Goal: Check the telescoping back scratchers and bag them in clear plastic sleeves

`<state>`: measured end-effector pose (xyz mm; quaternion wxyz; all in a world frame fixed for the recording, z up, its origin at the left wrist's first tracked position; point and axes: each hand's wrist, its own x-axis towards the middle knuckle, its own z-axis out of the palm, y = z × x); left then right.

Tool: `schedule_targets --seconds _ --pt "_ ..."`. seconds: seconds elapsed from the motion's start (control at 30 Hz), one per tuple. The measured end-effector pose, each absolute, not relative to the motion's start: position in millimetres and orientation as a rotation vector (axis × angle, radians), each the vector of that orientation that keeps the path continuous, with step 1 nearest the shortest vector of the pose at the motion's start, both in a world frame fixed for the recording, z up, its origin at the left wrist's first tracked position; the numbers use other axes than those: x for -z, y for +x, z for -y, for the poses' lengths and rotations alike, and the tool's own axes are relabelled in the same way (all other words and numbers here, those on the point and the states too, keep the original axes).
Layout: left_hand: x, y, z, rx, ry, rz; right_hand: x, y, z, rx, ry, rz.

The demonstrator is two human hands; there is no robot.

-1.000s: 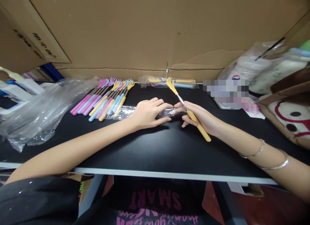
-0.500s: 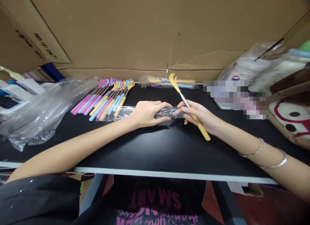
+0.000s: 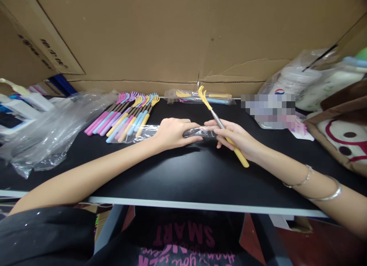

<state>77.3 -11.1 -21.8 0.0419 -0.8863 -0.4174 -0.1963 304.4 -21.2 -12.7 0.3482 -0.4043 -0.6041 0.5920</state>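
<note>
My left hand point(image 3: 177, 134) is closed on a narrow clear plastic sleeve point(image 3: 145, 132), which lies partly over the lower handles of the pile. My right hand point(image 3: 232, 138) grips a yellow back scratcher point(image 3: 241, 157) with a metal shaft, its claw end up and leaning left. The right fingertips also touch the sleeve's right end, near its mouth. Several back scratchers point(image 3: 114, 122) in pink, blue, purple and yellow lie side by side to the left, claws toward the back. Behind my hands, a few packed back scratchers point(image 3: 220, 96) lie in clear sleeves.
A large crumpled plastic bag point(image 3: 54, 132) covers the table's left. Brown cardboard point(image 3: 160, 36) walls the back. On the right stand a white tub point(image 3: 301, 78) in a clear bag and a brown bag with a cartoon face point(image 3: 344, 140). The black table point(image 3: 172, 178) has a pale front edge.
My right fingers have shifted slightly at the sleeve's end, and the back scratcher's claw has tilted a little further left. My left hand stays almost where it was.
</note>
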Motion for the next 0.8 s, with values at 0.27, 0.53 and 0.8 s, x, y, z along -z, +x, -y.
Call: schedule_targets --seconds 0.27,0.53,0.8 --pt "10 73 9 0.539 -2.822 1.357 12 303 19 -1.448 -1.025 1.479" --pt "-2 61 -3 0.505 -2.994 1.489 5 307 15 -1.361 -1.009 1.444" --pt "-13 42 -14 0.19 -3.392 1.483 7 311 10 -1.333 -1.008 1.414"
